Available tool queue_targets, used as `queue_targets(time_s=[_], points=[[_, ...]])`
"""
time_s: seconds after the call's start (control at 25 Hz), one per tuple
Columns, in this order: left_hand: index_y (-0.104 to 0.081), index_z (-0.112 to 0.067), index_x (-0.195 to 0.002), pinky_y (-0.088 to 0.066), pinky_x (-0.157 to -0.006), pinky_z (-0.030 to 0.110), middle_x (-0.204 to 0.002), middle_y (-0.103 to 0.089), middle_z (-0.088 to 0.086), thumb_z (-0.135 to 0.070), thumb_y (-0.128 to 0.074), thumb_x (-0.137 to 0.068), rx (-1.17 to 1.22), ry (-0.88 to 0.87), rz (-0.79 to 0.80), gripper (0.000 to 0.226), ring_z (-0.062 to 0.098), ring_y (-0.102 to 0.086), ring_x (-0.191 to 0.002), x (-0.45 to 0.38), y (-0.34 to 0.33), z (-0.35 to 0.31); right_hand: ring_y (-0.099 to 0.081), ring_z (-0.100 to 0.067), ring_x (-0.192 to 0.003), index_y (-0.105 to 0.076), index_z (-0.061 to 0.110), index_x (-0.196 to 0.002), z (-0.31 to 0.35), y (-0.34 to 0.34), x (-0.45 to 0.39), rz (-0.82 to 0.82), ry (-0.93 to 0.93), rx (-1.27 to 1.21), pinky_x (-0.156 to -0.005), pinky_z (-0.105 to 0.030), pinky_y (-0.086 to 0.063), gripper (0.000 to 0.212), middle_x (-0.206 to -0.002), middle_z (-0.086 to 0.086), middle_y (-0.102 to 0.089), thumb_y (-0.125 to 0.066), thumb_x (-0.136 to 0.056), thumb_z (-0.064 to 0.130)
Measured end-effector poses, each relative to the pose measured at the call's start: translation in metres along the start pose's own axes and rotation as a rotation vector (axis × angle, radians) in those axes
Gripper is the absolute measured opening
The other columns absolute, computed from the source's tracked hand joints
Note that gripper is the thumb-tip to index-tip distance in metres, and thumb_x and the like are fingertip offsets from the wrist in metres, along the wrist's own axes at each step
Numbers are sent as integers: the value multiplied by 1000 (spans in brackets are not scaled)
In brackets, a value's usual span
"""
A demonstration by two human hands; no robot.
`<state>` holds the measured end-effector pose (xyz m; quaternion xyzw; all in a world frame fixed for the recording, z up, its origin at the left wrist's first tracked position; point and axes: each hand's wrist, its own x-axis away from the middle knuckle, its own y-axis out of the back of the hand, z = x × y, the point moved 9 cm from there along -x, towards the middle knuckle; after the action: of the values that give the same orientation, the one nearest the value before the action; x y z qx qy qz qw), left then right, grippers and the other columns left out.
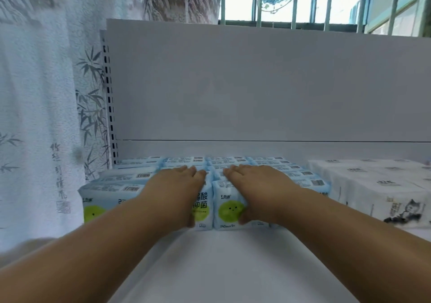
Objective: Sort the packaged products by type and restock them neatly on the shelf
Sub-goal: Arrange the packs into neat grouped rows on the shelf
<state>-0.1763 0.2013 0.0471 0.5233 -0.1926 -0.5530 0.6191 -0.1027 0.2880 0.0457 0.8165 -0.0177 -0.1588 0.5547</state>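
Observation:
Light-blue packs with a green smiley face (pixel 227 211) stand in several rows on the white shelf (pixel 231 260), filling its left half. My left hand (pixel 173 189) lies palm down over the top of the front packs, fingers stretched back and thumb down on their front face. My right hand (pixel 258 186) lies the same way over the neighbouring front packs, its thumb against the green smiley pack. White packs with a black ink-style cat print (pixel 377 186) are grouped on the right part of the shelf.
The shelf's white back panel (pixel 256 88) rises behind the packs, with a slotted upright (pixel 109 107) at its left edge. A curtain printed with bamboo (pixel 42 116) hangs to the left. A barred window (pixel 326 2) is above the panel.

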Motion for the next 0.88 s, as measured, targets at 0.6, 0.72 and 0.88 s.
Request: queue_targets(time_s=[0.6,0.72,0.88], points=[[-8,-35,-153,-30,-114,30,-159,-20,-11,-67,-78,-58,25,64,120,122,12,-29,-142,66,0,96,-45,-24,-129,-26,18,-150,84,36,-38,-141,82,-77,-107,-40,-39,104,-145,-2,-44,-74,-70,65],[-14,-31,-151,-38,-107,31,-152,-35,-9,-59,-78,-62,24,73,33,113,14,-41,-133,61,-14,95,-47,-24,-127,-27,19,-149,95,28,-50,-106,60,-40,-102,-39,-43,101,-143,-2,-46,-76,-71,59],[-29,-26,-143,-43,-97,34,-133,-50,-3,-52,-77,-67,-49,103,-64,93,19,-52,-118,53,-22,94,-42,-24,-133,-22,16,-151,99,20,-55,-110,12,-3,-104,-39,-41,96,-149,-5,-39,-74,-78,51]])
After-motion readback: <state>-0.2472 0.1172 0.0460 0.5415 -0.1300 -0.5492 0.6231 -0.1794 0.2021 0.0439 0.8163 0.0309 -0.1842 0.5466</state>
